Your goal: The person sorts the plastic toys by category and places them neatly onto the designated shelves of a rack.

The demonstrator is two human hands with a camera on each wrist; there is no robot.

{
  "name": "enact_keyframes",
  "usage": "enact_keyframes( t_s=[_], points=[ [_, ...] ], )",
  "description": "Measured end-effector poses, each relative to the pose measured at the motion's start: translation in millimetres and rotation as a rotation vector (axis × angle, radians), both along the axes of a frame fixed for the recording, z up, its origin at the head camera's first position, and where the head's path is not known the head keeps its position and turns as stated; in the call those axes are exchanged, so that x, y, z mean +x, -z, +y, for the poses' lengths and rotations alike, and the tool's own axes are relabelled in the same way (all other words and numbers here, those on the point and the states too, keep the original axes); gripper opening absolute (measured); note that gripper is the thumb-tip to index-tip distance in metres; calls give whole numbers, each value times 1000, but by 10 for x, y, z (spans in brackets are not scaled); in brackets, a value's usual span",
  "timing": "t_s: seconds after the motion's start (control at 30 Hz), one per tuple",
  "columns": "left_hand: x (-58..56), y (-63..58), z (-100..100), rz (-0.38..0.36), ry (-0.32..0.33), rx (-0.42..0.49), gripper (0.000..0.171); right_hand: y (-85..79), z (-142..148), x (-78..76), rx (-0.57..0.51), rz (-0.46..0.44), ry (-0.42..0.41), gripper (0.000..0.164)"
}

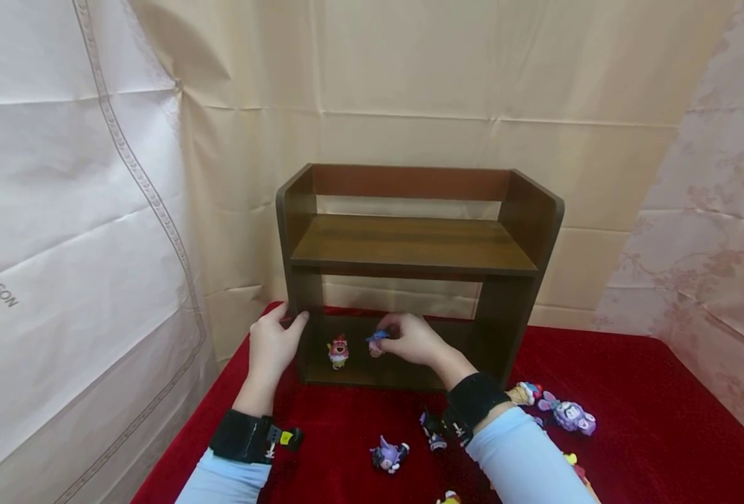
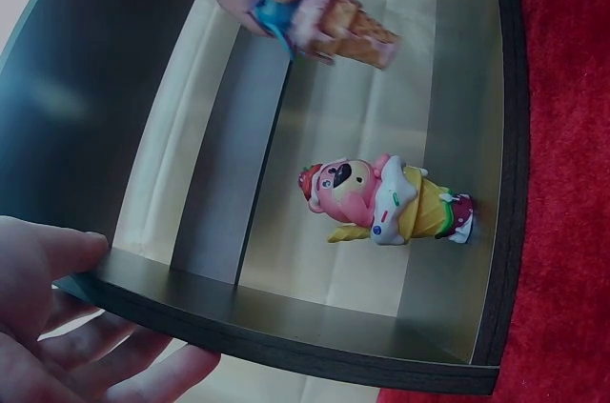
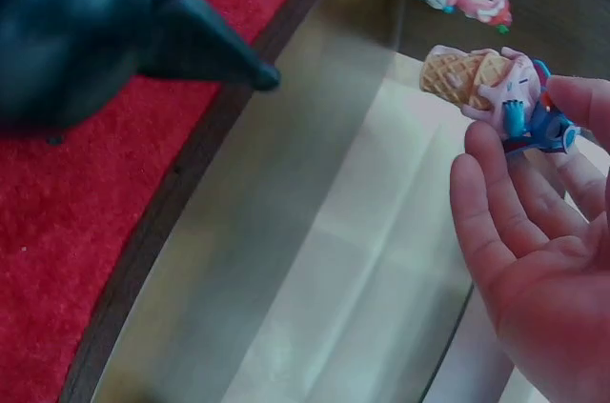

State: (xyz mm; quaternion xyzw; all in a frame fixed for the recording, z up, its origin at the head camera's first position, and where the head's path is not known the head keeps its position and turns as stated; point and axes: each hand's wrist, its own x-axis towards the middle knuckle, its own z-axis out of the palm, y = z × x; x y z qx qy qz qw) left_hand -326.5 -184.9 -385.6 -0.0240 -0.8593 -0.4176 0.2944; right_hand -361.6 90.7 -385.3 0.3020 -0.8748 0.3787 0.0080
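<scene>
My right hand (image 1: pixel 417 341) pinches a toy figurine (image 3: pixel 500 98) with a blue character on a pink-dripped waffle cone. It is held above the lower board of a brown two-tier shelf (image 1: pixel 409 241). To the left of it, a pink bear figurine (image 2: pixel 357 193) on an ice-cream cone stands upright on that board. My left hand (image 1: pixel 277 343) grips the shelf's left side panel (image 2: pixel 286 327), thumb on the inner face and fingers round the outside.
On the red cloth (image 1: pixel 334 434) in front of the shelf lie a purple figurine (image 1: pixel 389 455) and a dark figurine (image 1: pixel 433 430). A lilac rabbit-eared figurine (image 1: pixel 570 414) and an ice-cream cone figurine (image 1: pixel 524 393) lie to the right. Beige curtain (image 1: pixel 409 84) hangs behind.
</scene>
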Motion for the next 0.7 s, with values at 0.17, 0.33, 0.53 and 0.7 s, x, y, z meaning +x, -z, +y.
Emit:
enact_keyframes(
  t_s=[0.17, 0.33, 0.53, 0.7],
  points=[
    [3, -5, 1, 0, -1, 0, 39, 55, -63, -23, 78, 7, -23, 17],
    [-5, -11, 4, 10, 4, -6, 36, 89, -110, -18, 128, -1, -17, 20],
    [-7, -9, 2, 8, -5, -8, 35, 154, -163, -18, 169, -17, -20, 20],
    [-3, -1, 1, 0, 4, 0, 38, 213, -202, -37, 194, -9, -12, 21]
  ],
)
